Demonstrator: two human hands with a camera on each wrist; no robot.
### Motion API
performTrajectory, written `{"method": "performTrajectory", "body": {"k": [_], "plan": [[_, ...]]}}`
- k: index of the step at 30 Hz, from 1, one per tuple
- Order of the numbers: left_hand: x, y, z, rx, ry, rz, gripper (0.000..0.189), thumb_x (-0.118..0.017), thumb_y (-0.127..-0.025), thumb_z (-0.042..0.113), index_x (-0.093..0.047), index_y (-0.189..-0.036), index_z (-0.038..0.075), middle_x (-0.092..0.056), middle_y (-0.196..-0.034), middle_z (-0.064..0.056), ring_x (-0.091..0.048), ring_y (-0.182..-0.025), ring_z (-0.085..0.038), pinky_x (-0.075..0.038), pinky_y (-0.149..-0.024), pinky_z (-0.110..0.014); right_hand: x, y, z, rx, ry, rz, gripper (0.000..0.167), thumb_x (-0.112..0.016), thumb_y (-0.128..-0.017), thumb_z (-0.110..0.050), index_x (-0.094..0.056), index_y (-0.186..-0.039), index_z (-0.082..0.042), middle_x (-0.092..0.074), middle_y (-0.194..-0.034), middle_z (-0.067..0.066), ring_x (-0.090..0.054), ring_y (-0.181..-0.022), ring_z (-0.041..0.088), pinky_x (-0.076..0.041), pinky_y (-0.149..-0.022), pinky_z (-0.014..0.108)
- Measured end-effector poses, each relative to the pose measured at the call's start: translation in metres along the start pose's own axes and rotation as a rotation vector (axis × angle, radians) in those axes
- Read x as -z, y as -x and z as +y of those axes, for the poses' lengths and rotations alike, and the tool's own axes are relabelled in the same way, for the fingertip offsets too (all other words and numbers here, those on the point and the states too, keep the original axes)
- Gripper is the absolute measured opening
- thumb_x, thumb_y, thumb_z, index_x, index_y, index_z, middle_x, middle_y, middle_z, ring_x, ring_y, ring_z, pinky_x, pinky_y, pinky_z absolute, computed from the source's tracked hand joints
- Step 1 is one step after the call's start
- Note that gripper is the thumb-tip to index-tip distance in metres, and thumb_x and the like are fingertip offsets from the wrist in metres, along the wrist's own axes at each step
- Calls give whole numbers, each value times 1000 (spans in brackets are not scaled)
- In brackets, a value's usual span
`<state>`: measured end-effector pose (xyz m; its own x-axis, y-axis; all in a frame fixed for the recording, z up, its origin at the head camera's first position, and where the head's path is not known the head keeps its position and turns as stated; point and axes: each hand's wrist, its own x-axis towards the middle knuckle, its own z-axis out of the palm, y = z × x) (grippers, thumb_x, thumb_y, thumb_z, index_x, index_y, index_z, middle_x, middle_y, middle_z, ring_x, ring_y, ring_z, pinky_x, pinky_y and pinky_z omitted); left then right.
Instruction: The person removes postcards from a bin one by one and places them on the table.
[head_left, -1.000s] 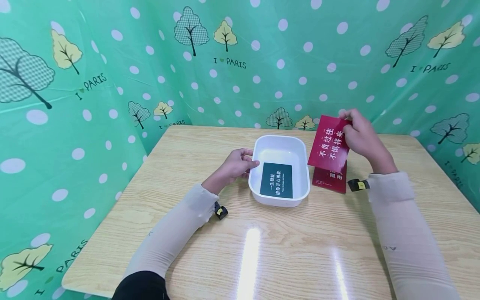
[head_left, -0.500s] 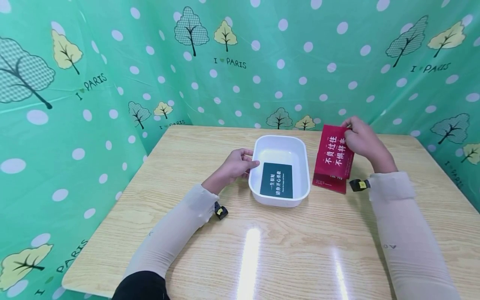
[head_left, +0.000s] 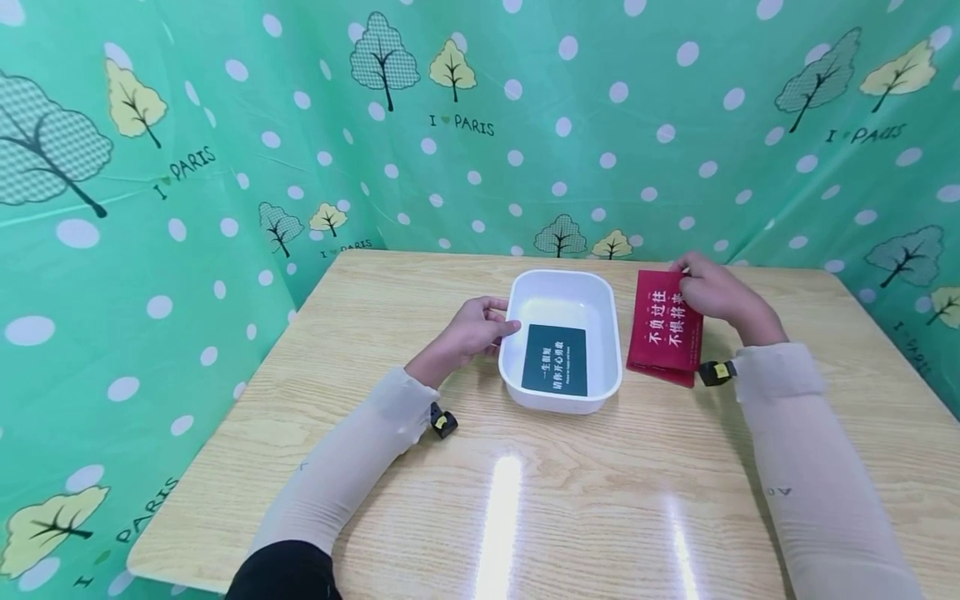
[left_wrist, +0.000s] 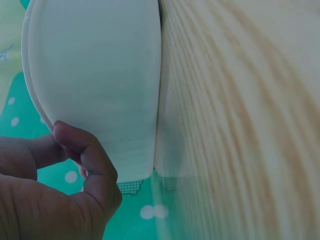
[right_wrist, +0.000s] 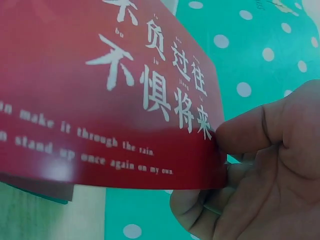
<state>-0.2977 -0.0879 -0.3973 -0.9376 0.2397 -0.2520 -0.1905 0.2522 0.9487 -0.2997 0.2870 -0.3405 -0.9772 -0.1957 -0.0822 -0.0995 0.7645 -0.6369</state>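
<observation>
My left hand [head_left: 468, 329] holds the left rim of a white plastic tub [head_left: 558, 405], thumb over the edge and fingers along the outside. The left wrist view shows the tub's wall [left_wrist: 100, 75] close up. A dark green notebook [head_left: 555, 360] with white lettering lies flat inside the tub. To the right of the tub, my right hand [head_left: 712, 292] pinches the top right corner of a thin red notebook [head_left: 660, 321] with white Chinese characters. It is tilted above a second red notebook [head_left: 678, 378], mostly hidden under it; whether they touch I cannot tell.
The wooden table [head_left: 420, 500] extends around the tub, with light reflections near its front. A green dotted curtain [head_left: 480, 167] hangs behind and to the left. Black wrist cameras sit at both cuffs.
My right hand has lowered the red notebook toward the one below, covering more of it. My left hand and the tub stay in place.
</observation>
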Motion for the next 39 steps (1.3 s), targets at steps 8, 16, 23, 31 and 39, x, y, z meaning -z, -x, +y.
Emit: {"method": "performTrajectory", "body": {"k": [8,16,23,31,39], "plan": [[-1,1,2,8,-2,6,40,-73,-96,11,-54,-132,9,-64,-105,-12,-64,-78,-22,-57,-63,-32,-5,-3,6,-8,77,-84,38,-47,-102,-11,-40,-132,11,-51,-120,30,-53,-107,43,-51,-88,54],[-1,0,1,7,1,5,41,-73,-97,11,-54,-133,9,-64,-107,-12,-65,-79,-23,-57,-62,-31,-9,-6,13,-7,118,-111,35,-60,-99,-9,-46,-125,10,-58,-114,29,-58,-100,40,-56,-83,48],[-1,0,1,8,0,6,42,-72,-97,11,-54,-134,9,-63,-106,-12,-65,-79,-22,-57,-63,-31,-11,-9,21,-36,148,-130,37,-63,-98,-10,-46,-125,9,-57,-115,29,-56,-100,40,-54,-84,49],[-1,0,1,8,4,4,43,-73,-96,11,-53,-135,7,-64,-105,-12,-65,-79,-22,-58,-62,-31,-16,-14,33,-80,172,-152,37,-63,-99,-13,-49,-125,10,-59,-112,28,-58,-98,39,-54,-83,49],[-1,-1,0,4,-6,8,44,-73,-96,11,-53,-135,8,-63,-105,-11,-64,-78,-21,-57,-62,-30,-20,-16,38,-92,201,-164,35,-59,-99,-11,-51,-125,11,-59,-113,29,-58,-98,40,-53,-83,50]]}}
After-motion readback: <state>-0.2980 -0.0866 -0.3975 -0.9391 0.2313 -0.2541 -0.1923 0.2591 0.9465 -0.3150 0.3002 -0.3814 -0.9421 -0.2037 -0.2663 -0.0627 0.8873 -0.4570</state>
